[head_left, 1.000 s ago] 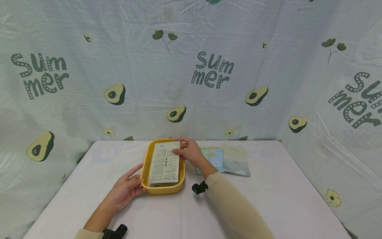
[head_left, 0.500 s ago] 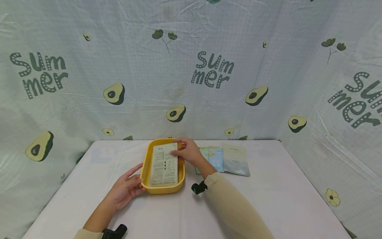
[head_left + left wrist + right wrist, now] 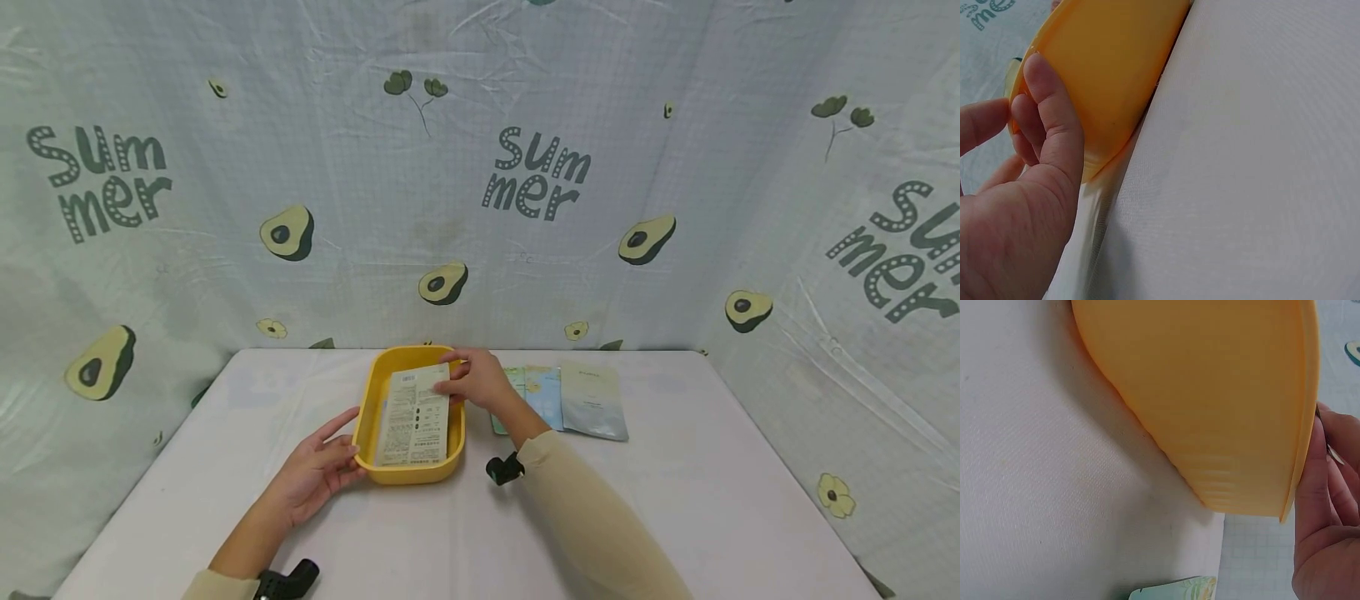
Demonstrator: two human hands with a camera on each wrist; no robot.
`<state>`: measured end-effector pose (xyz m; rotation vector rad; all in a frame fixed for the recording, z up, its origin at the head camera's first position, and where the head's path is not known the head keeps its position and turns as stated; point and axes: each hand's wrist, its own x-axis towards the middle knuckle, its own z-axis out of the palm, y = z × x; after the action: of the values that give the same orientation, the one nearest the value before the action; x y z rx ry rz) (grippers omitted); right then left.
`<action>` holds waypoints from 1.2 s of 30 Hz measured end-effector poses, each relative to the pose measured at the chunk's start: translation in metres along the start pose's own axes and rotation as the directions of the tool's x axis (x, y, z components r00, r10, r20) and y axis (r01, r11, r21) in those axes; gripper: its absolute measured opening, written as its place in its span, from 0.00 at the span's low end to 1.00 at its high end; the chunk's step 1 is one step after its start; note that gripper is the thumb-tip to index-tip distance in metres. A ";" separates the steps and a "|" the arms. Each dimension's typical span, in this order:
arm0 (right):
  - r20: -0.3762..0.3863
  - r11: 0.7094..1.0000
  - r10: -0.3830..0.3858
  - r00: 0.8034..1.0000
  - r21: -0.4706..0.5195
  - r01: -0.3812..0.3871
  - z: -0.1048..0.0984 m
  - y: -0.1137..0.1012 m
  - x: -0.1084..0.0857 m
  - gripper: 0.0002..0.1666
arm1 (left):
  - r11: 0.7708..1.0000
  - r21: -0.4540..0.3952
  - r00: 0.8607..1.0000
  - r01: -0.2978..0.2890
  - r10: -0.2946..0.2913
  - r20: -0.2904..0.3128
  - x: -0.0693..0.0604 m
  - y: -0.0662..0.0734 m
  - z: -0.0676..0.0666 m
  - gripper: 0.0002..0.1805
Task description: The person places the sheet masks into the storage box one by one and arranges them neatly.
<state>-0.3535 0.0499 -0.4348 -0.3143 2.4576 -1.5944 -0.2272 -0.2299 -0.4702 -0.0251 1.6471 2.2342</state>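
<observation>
the right hand [image 3: 478, 383], nearer, is pinching a pale, rectangular, paper-like packet [image 3: 415, 421] that is running lengthwise within the oblong yellow plastic tray [image 3: 411, 476], whose outer left side the loosely spread left hand [image 3: 317, 468] is touching.

We list one yellow tray [image 3: 411, 477], smooth plastic with a soft sheen; one printed packet [image 3: 416, 425], matt and paper-like; one silver-grey pouch [image 3: 594, 404], foil-like, glossier towards its lower part (we cannot confirm actual metal); one white surface [image 3: 712, 500], its covering matt, cloth-like and finely textured; one backdrop [image 3: 360, 167], creased, plastic-looking sheeting; one sleeve [image 3: 600, 517], matt beige cloth.
</observation>
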 end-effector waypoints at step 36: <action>-0.010 0.968 0.014 1.000 -0.249 -0.016 0.005 -0.019 -0.010 0.32 | 1.000 0.009 1.000 -0.014 0.014 -0.005 0.001 -0.002 0.000 0.42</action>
<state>-0.3409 0.0415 -0.4193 -0.3256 2.6628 -1.2822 -0.2276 -0.2288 -0.4727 -0.0168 1.6648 2.2391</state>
